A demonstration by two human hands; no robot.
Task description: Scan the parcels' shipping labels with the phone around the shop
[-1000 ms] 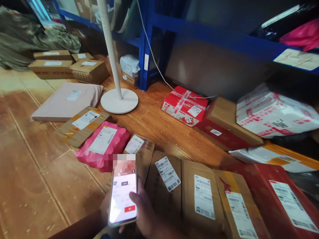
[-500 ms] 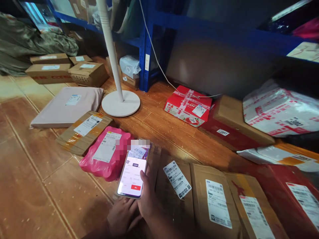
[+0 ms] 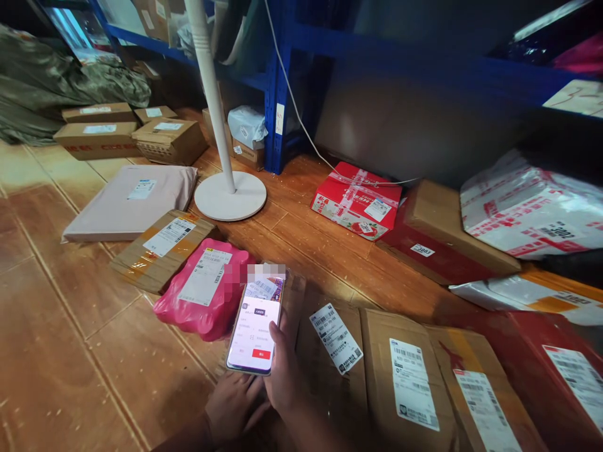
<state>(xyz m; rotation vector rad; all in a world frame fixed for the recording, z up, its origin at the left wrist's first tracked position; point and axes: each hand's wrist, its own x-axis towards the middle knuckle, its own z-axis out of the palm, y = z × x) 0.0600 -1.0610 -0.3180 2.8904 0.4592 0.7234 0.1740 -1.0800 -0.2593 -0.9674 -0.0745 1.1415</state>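
My right hand [image 3: 283, 370] is closed around a smartphone [image 3: 253, 333], its thumb along the phone's right edge. The lit screen shows a camera picture of a label at the top, with a white form and a red button below. My left hand [image 3: 235, 400] lies just under the phone's lower end, fingers apart and holding nothing. Left of the phone is a lumpy parcel in pink plastic [image 3: 205, 292] with a white label. Behind the phone, a cardboard box [image 3: 295, 295] is partly covered. A labelled cardboard box [image 3: 330, 389] sits right of my right hand.
More labelled cartons [image 3: 402, 389] and a red box [image 3: 532, 351] continue rightward. A white stand base [image 3: 230, 198] with a pole rises ahead, near a flat pale parcel [image 3: 117, 210]. A blue shelf [image 3: 274, 113] stands behind; a cord hangs down to a red carton [image 3: 353, 201].
The view has shifted very slightly, so the phone and nearby parcels appear a little further right. My right hand keeps its grip on the smartphone, and my left hand stays below it.
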